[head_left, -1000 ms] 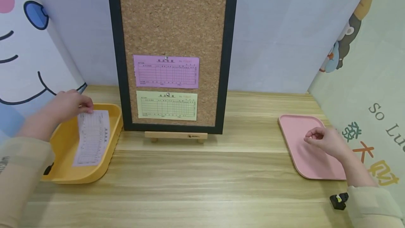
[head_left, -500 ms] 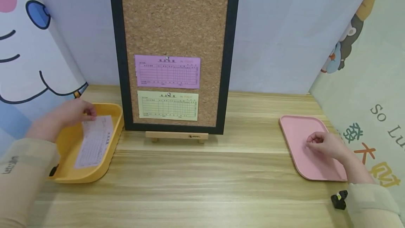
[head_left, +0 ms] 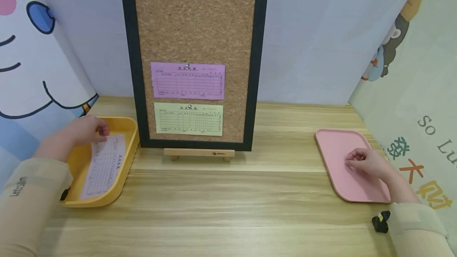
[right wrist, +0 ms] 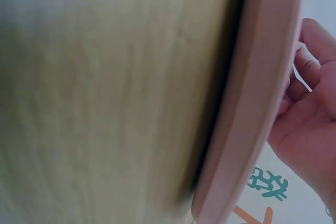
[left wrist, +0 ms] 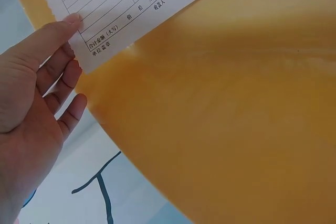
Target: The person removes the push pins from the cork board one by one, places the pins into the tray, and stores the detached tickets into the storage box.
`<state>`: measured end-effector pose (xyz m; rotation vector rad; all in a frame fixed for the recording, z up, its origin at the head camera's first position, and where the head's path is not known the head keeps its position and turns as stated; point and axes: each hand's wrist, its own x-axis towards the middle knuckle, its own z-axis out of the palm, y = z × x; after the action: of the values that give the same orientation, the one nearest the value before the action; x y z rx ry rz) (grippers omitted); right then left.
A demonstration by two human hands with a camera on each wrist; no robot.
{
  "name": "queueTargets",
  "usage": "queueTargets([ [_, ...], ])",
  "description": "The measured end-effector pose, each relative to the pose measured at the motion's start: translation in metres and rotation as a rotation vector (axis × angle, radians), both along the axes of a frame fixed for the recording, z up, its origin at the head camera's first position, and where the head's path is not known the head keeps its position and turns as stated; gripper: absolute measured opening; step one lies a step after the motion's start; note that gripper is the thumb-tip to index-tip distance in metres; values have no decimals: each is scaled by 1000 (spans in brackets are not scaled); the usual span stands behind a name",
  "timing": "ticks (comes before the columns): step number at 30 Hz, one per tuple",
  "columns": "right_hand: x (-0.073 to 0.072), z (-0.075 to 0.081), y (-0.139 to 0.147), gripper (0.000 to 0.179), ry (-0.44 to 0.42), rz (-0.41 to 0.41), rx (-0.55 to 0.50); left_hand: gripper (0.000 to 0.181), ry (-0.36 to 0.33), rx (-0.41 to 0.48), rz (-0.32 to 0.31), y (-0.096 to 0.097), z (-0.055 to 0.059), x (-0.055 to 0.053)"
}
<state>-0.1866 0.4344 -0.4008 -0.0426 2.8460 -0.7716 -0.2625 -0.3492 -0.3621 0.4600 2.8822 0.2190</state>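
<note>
My left hand (head_left: 85,130) pinches one end of a white receipt slip (head_left: 103,165) printed with a table, between thumb and fingers. The slip slants down along the inside of the yellow tray (head_left: 89,202). In the left wrist view the thumb lies on the printed face of the slip near its torn short edge. Over the pink tray (head_left: 332,146), my right hand (head_left: 367,165) has its fingers curled and the thumb close to the index finger. I cannot tell whether a small thing is between them; the tray rim hides the fingertips in the right wrist view.
A cork board (head_left: 196,27) in a black frame stands at the back on a wooden stand (head_left: 199,152). Pinned to it are a pink receipt (head_left: 188,84) and, below, a yellow receipt (head_left: 188,124). A small black object (head_left: 380,223) lies beside the right sleeve.
My left hand has come lower and slightly nearer, and the white slip has moved down toward the near end of the yellow tray. My right hand stays over the pink tray, almost still.
</note>
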Motion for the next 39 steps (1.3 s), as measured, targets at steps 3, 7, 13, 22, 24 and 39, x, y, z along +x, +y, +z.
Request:
queueTargets([
  [3,-1,-1,1,30,-2,-4,1,18,-25,17,26,0,0,1],
  [7,-2,-2,3,30,-6,-3,3,20,-37,21,41,4,1,3],
  [13,-2,-2,4,30,-6,-2,-3,28,8,1,23,10,8,5],
  [22,2,5,2,32,12,-5,-1,34,103,48,12,30,27,15],
  [24,3,8,1,31,31,9,5,34,126,54,15,36,31,19],
  [39,11,47,-30,19,261,86,-6,41,281,42,105,67,52,40],
])
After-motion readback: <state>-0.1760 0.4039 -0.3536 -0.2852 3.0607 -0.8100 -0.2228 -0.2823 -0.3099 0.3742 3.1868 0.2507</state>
